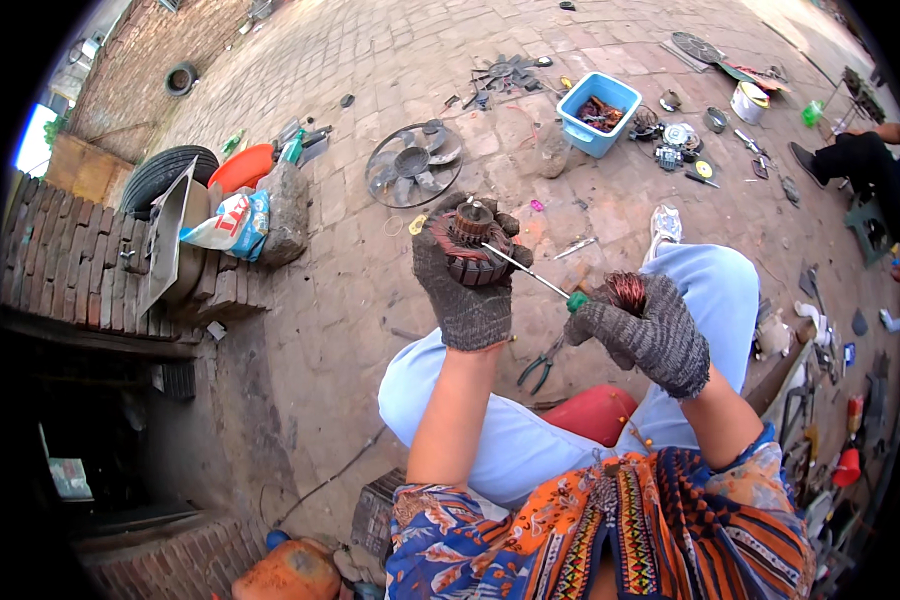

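- Your right hand, gloved, grips a green-handled screwdriver and a tuft of copper wire.
- Your left hand, raised just left of it, clasps the motor stator; the screwdriver tip meets it.
- Farther left of the stator, a white-and-red bag leans on bricks.
- Beyond the stator, a blue tub.

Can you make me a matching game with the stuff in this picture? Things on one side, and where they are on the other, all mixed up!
Things:
1. motor coil
2. screwdriver
3. blue tub
4. pliers

Places:
A. on the paving, far ahead
B. in the gloved left hand
C. on the ground by the knee
D. in the gloved right hand

Pairs: 1-B, 2-D, 3-A, 4-C
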The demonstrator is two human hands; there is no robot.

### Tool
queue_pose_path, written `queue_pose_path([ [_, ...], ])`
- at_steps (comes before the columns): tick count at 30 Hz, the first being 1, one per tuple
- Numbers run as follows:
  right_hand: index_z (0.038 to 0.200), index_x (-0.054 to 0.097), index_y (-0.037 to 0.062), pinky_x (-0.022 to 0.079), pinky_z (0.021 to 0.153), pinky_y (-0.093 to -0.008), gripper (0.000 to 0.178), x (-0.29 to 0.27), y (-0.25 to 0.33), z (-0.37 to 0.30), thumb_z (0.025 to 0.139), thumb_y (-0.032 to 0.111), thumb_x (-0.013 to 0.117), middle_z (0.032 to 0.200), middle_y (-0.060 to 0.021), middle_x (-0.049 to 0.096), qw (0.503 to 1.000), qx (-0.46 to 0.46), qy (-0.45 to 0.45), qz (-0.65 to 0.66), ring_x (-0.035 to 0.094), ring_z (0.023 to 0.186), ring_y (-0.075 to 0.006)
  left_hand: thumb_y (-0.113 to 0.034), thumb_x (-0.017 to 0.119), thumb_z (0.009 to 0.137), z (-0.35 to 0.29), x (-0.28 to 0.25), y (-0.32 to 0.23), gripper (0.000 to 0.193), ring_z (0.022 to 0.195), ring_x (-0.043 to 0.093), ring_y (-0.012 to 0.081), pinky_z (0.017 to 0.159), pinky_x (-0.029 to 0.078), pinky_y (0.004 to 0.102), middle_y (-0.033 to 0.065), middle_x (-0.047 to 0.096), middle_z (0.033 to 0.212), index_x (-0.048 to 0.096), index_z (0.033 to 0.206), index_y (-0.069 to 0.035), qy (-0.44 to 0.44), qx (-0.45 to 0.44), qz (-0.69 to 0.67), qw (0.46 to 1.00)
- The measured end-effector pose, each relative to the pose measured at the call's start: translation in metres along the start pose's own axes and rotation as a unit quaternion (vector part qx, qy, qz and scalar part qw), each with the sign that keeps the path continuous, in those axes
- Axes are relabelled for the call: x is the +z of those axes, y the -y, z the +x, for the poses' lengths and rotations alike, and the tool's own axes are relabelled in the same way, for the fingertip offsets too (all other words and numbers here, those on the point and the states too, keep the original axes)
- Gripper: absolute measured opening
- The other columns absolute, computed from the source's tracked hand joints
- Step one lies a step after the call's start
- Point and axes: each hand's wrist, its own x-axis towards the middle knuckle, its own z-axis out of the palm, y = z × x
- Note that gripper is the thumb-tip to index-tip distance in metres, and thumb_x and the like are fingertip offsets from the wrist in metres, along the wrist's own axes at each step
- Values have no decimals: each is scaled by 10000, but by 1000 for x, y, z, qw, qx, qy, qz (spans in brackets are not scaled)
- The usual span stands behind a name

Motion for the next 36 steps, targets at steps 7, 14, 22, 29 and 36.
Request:
queue_pose_path([
  [7, 801, 690, 68, 393, 451, -225, 239, 5, -12, -1, 843, 277, 583, 590, -13, 580, 989, 64, 25, 132, 494, 502, -63, -620, 445, 783, 7, -12, -1, 673, 826, 593, 262, 625, 527, 415, 139, 599, 956, 476, 1158, -62, 33, -2, 2, 999],
  [14, 801, 669, 35, 387, 424, -229, 264, 15, -15, 5, 841, 285, 596, 562, -12, 552, 988, 77, 34, 128, 465, 445, -63, -546, 471, 826, 6, -18, 4, 587, 667, 553, 171, 578, 521, 362, 71, 566, 835, 465, 1150, -56, 21, 29, 24, 999],
  [22, 800, 669, 31, 392, 418, -236, 313, 21, -16, 6, 829, 336, 607, 585, -13, 565, 993, 46, -3, 107, 486, 461, -66, -408, 488, 889, 2, 11, 4, 342, 448, 295, 27, 467, 354, 203, -100, 314, 591, 472, 1039, -101, -14, 99, 76, 992],
  [29, 938, 653, 29, 418, 490, -198, 185, 34, -31, 5, 872, 165, 547, 767, -55, 642, 980, -54, 20, 191, 522, 583, -58, -395, 576, 839, 7, -10, 12, 432, 637, 502, 131, 583, 496, 296, 44, 494, 824, 425, 1096, -82, -11, 125, 68, 990],
  [36, 1129, 558, 29, 409, 532, -175, 268, 36, -48, 3, 866, 39, 504, 886, -35, 631, 962, -76, 60, 257, 502, 617, -36, -398, 585, 836, 8, -5, 16, 407, 545, 446, 81, 562, 504, 300, 37, 521, 710, 489, 1006, -40, -59, 199, 143, 968],
])
